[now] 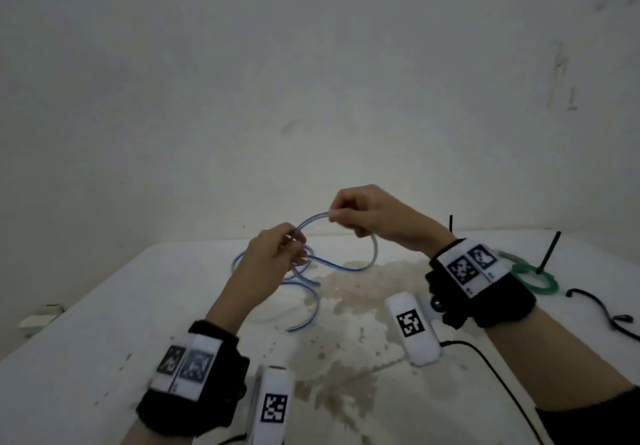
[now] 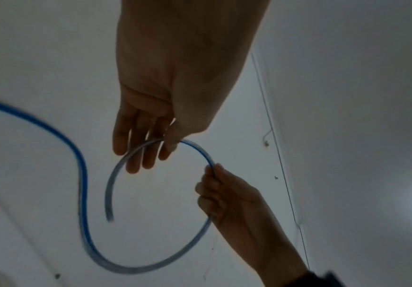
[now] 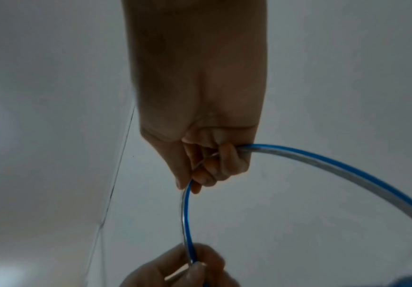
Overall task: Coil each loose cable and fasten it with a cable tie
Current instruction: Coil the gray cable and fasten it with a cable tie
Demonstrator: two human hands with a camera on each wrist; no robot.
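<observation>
A blue-and-clear flat cable (image 1: 372, 254) lies in loose loops on the white table (image 1: 104, 306), and one loop is raised between my hands. My left hand (image 1: 294, 243) pinches the cable low on the loop's left side; in the left wrist view the thumb presses the cable (image 2: 83, 174) against the fingers (image 2: 136, 165). My right hand (image 1: 334, 216) is higher and to the right, fingers curled round the top of the loop. The right wrist view shows the cable (image 3: 186, 213) running from my right hand (image 3: 207, 174) down to my left hand (image 3: 190, 268).
A green coil (image 1: 535, 276) with a black tie (image 1: 549, 252) sticking up lies at the right. A loose black cable (image 1: 602, 309) lies beyond it near the right edge. A brownish stain (image 1: 346, 299) marks the table's middle. A pale wall rises behind the table.
</observation>
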